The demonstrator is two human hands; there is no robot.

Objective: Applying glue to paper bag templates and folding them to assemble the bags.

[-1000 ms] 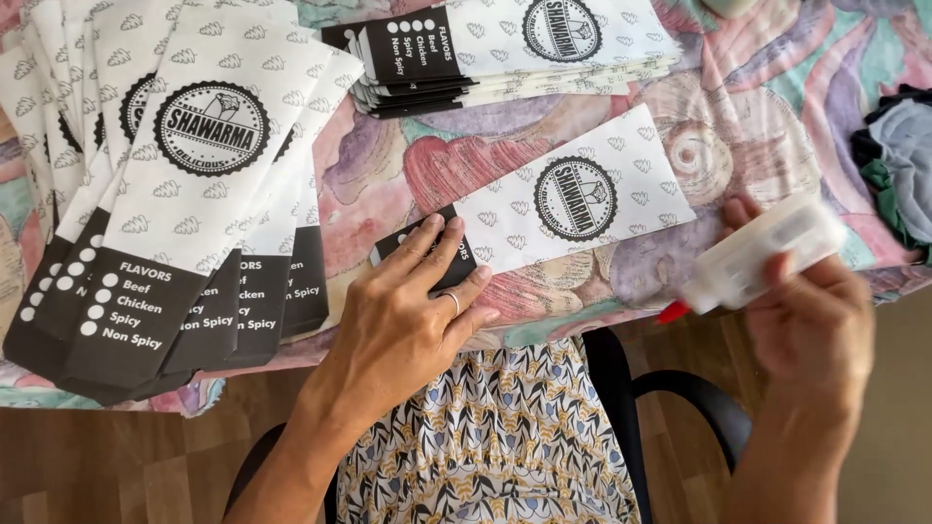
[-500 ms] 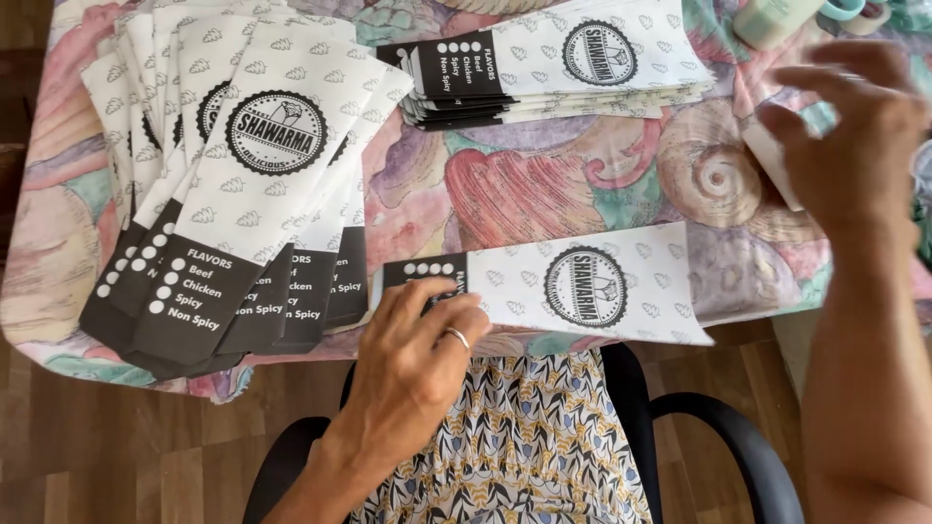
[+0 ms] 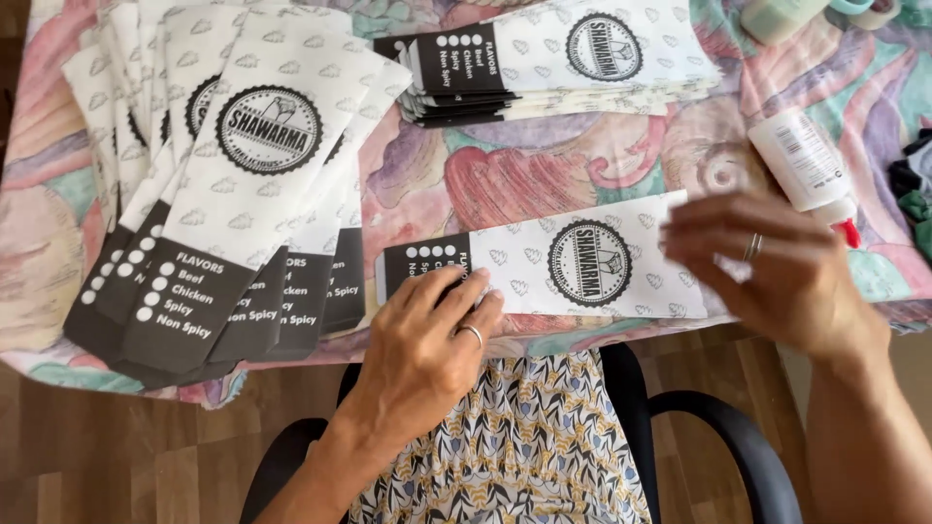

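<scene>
Head view. Your left hand (image 3: 427,340) lies flat on the dark printed end of a single paper sleeve (image 3: 544,267), fingers spread apart and pressing down, a ring on one finger. The sleeve lies lengthwise along the near edge of the counter (image 3: 544,170), which is covered with a swirled multicolour cloth. Your right hand (image 3: 777,267) is at the sleeve's far, white end, fingers extended and slightly apart, clamped on nothing; whether the fingertips touch the paper, you cannot tell from here. It wears a ring too.

Just beyond your right hand a white glue bottle (image 3: 801,160) with a red tip lies on its side on the cloth, apart from the fingers. To your left, a fanned stack of sleeves (image 3: 233,184) overlaps down to the counter edge. Further back, a neat pile of sleeves (image 3: 553,58) lies flat. A black chair (image 3: 718,437) shows below the counter edge.
</scene>
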